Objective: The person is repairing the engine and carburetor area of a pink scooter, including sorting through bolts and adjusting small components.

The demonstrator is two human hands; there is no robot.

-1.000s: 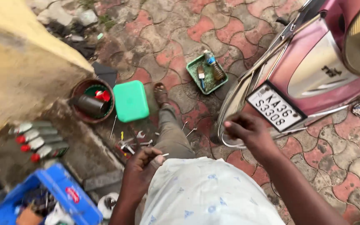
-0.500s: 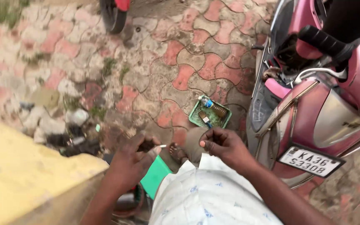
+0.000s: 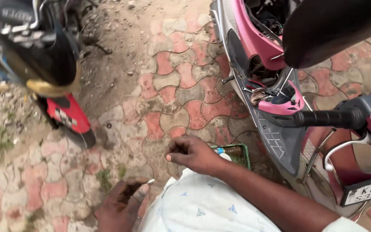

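Note:
My right hand (image 3: pixel 193 153) hovers over the paving with its fingers curled together, and nothing shows between them. It is just left of a small green tray (image 3: pixel 242 153) of small parts, which my forearm partly covers. My left hand (image 3: pixel 123 205) is low at the bottom edge, closed around a small thin item whose white tip (image 3: pixel 150 181) pokes out. Most of that item is hidden in the hand. My white patterned shirt (image 3: pixel 198 206) fills the bottom middle.
A pink scooter (image 3: pixel 275 103) with its body panels opened stands on the right; its black handlebar grip (image 3: pixel 327 118) and number plate (image 3: pixel 366 191) are close to my arm. A black and red motorcycle (image 3: pixel 44 56) stands at the left. Interlocking red and grey pavers (image 3: pixel 172 99) lie between them.
The view has swung up and away from the yellow wall, blue crate and green box. Both hands came in towards my body; the right hand left the scooter's rear and now sits by the green tray.

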